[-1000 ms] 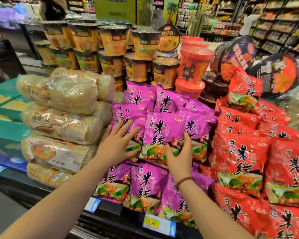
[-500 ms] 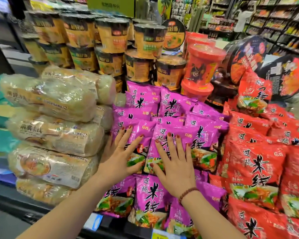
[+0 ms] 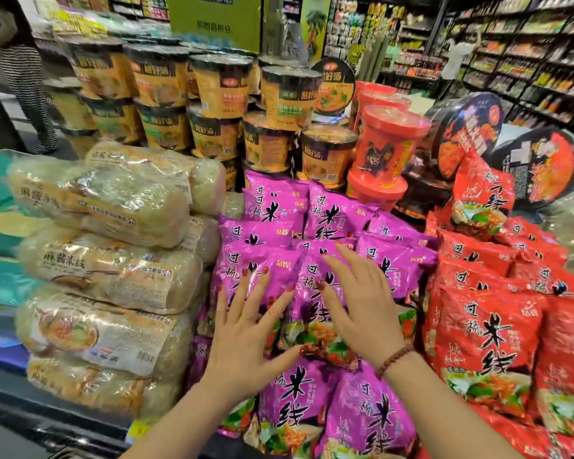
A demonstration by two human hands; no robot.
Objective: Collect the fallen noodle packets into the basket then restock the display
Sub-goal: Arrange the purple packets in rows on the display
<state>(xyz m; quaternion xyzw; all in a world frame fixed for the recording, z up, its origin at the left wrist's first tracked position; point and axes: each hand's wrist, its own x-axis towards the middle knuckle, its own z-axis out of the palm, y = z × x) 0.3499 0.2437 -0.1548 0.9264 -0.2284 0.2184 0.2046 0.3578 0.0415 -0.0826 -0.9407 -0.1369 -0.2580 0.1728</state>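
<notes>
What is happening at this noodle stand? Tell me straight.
A person seems to be straightening the stack of purple plastic noodle packets. The left hand lies flat on a front packet, fingers spread; the right hand, fingers straight and blurred, is just over the next one. Neither grips a packet. Clear bags of pale noodles sit to the left, red plastic noodle packets to the right. No basket is in view.

Beaded bracelet, ring, red nails

left hand, right hand, purple noodle packets
</notes>
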